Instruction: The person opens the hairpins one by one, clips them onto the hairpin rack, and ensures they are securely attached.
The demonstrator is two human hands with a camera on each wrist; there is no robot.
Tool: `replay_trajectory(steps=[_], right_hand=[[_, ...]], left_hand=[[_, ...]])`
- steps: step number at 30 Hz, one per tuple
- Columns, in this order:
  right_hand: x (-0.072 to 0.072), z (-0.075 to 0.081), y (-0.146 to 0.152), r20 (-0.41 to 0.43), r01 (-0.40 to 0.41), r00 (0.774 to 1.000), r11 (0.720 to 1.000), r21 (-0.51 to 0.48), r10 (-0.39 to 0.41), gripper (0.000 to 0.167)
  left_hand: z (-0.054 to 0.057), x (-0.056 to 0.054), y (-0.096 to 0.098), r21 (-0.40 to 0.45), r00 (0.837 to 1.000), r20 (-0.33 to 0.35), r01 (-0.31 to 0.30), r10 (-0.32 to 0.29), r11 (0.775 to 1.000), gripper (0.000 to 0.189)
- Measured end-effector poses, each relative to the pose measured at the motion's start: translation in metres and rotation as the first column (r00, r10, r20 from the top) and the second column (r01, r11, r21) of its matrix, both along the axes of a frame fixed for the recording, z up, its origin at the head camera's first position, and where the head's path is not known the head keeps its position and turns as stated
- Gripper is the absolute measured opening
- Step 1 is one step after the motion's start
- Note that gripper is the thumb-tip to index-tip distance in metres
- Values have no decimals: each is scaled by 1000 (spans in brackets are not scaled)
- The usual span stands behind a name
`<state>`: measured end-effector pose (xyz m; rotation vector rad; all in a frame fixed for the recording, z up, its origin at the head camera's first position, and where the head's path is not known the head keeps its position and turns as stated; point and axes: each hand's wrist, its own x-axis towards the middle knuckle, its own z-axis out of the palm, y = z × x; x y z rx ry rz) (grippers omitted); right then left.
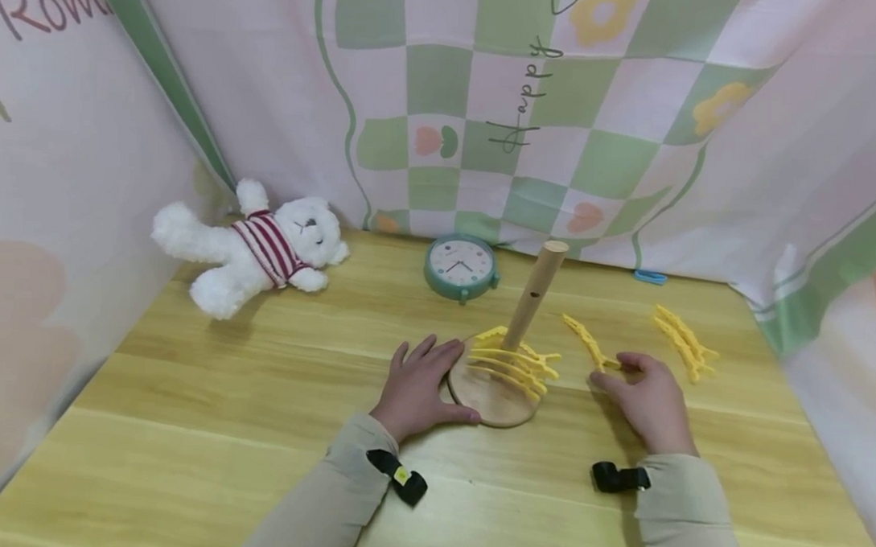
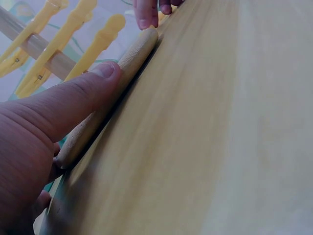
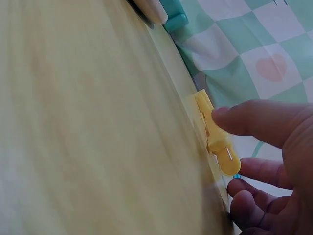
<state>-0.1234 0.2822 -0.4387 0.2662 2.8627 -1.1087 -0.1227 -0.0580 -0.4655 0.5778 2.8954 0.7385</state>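
Observation:
A wooden stand has a round base (image 1: 498,412) and a tilted-looking upright post (image 1: 534,297). Several long yellow clips (image 1: 514,373) are clamped across the lower post. My left hand (image 1: 421,390) holds the base at its left rim, thumb (image 2: 93,88) along the near edge and fingers round the far side. On the table right of the stand lies a single yellow clip (image 1: 588,343). My right hand (image 1: 651,398) is at its forked end, thumb and fingers apart on either side. In the right wrist view the thumb (image 3: 254,120) overlaps that clip (image 3: 215,132).
More yellow clips (image 1: 685,342) lie farther right. Behind the stand is a green clock (image 1: 461,266), and a white plush bear (image 1: 265,247) in a striped shirt lies at the back left. A small blue item (image 1: 650,277) sits by the patterned curtain (image 1: 502,91).

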Motion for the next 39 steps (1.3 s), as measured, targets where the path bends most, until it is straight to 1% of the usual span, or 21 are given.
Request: replay_trajectory(steps=[6, 10, 14, 16, 20, 24, 27, 29, 31, 33, 37, 39], right_hand=[[1, 4, 3, 32, -8, 999, 999, 36, 7, 80], [0, 5, 3, 48, -9, 999, 998, 55, 6, 78], [-1, 5, 3, 46, -1, 999, 998, 70, -3, 73], [-2, 3, 2, 32, 22, 999, 998, 63, -24, 70], [-2, 0, 1, -21, 118, 993, 993, -16, -118, 62], [-3, 0, 0, -82, 207, 973, 971, -118, -217, 58], [-4, 2, -1, -119, 236, 959, 957, -165, -257, 56], [-4, 5, -2, -141, 247, 949, 945, -215, -281, 54], [-3, 8, -3, -161, 237, 945, 934, -268, -286, 52], [-1, 11, -5, -186, 208, 942, 921, -330, -279, 47], [3, 16, -6, -249, 111, 941, 902, -417, -230, 35], [4, 19, -6, -270, 70, 941, 897, -436, -205, 33]], left_hand=[[3, 0, 4, -2, 1000, 5, 7, -7, 1000, 111], [2, -1, 5, -9, 1000, 5, 9, -9, 1000, 111], [2, -1, 5, -2, 1000, 8, 11, -11, 1000, 111], [1, -1, 4, 3, 1000, 9, 9, -9, 1000, 112], [0, 0, 2, 3, 1000, -1, 3, -3, 1000, 113], [-2, 0, 0, 4, 1000, -12, 3, -3, 1000, 112], [-4, 1, -1, 12, 1000, -18, 3, -2, 1000, 112], [-4, 1, -2, 15, 1000, -17, 0, 0, 1000, 112], [-4, 1, -2, 16, 1000, -15, -1, 2, 1000, 113], [-4, 1, -2, 17, 1000, -11, -3, 3, 1000, 113], [-2, 1, -2, 21, 1000, 4, -6, 5, 1000, 113], [-2, 1, -1, 19, 1000, 11, -6, 6, 1000, 112]])
